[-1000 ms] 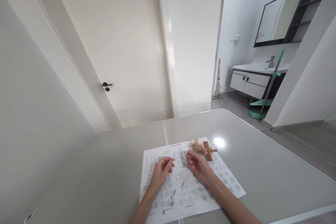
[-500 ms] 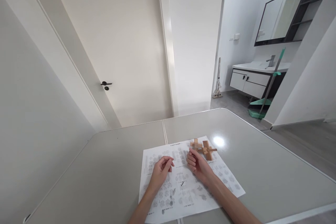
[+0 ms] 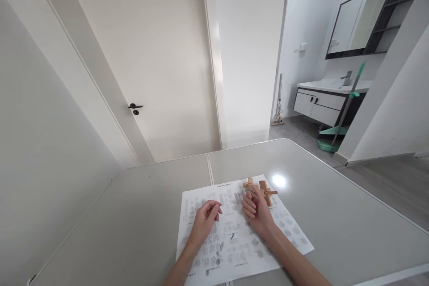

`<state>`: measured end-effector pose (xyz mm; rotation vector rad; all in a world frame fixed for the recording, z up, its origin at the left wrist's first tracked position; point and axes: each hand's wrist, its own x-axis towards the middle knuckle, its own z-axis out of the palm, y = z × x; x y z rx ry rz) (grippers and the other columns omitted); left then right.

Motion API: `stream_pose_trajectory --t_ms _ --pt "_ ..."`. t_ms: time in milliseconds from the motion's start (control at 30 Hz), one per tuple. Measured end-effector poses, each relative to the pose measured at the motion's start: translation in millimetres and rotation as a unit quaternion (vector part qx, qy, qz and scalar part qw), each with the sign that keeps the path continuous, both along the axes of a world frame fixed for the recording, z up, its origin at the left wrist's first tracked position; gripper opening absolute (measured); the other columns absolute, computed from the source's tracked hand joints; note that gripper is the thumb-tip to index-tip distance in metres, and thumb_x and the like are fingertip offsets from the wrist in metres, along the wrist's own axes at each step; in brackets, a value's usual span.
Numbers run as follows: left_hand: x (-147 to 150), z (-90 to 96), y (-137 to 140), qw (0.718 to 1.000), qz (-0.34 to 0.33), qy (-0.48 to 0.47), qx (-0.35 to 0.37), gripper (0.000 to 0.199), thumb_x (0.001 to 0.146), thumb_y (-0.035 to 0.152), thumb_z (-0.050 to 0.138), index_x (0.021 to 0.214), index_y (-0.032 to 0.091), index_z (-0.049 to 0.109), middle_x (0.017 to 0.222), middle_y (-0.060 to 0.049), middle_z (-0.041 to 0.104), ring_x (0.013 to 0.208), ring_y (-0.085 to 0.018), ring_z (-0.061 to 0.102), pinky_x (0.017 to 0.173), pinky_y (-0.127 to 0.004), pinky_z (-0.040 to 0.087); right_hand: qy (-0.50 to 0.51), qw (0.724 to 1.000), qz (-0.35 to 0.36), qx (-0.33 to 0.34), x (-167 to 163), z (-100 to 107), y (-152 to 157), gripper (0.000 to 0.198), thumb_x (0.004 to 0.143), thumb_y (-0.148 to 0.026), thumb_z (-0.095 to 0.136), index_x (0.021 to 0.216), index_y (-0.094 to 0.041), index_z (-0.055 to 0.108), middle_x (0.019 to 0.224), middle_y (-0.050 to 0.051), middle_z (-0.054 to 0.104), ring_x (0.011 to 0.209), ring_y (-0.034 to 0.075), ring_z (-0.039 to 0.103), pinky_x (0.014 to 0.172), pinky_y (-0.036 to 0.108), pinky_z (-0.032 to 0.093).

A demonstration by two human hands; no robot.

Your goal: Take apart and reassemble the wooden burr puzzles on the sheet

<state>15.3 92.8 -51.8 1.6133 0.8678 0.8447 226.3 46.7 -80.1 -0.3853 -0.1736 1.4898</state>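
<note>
The wooden pieces (image 3: 250, 181) lie just beyond my right hand (image 3: 257, 213), toward the far right corner of the tabletop (image 3: 144, 223), the darker plank (image 3: 263, 185) running near to far. My left hand (image 3: 204, 218) is farther off, over the paper (image 3: 239, 257). Both hands' fingers curl loosely together, seemingly empty.
</note>
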Motion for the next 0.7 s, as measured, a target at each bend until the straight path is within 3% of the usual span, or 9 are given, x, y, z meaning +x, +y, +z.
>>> stream_pose_trajectory --t_ms 367,700 --pt "-0.4 -7.8 3.7 1.000 0.005 -0.006 -0.009 0.033 0.096 0.049 0.057 0.097 0.018 0.069 0.082 -0.002 0.065 0.064 -0.012 0.053 0.066 -0.026 0.046 0.062 0.997 -0.032 0.013 6.3 -7.0 3.2 0.053 0.091 -0.062 0.063 0.063 -0.022 0.042 0.046 -0.011 0.032 0.034 0.005 0.026 0.029 0.016 0.026" --pt "0.7 -2.8 2.7 1.000 0.005 -0.008 -0.015 0.032 0.096 0.049 0.057 0.095 0.019 0.068 0.081 -0.001 0.064 0.064 -0.012 0.052 0.067 -0.026 0.046 0.042 0.997 -0.059 0.027 15.4 -17.4 6.6 0.041 0.091 -0.054 0.069 0.073 -0.021 0.053 0.048 -0.012 0.034 0.036 0.004 0.028 0.031 0.014 0.027"
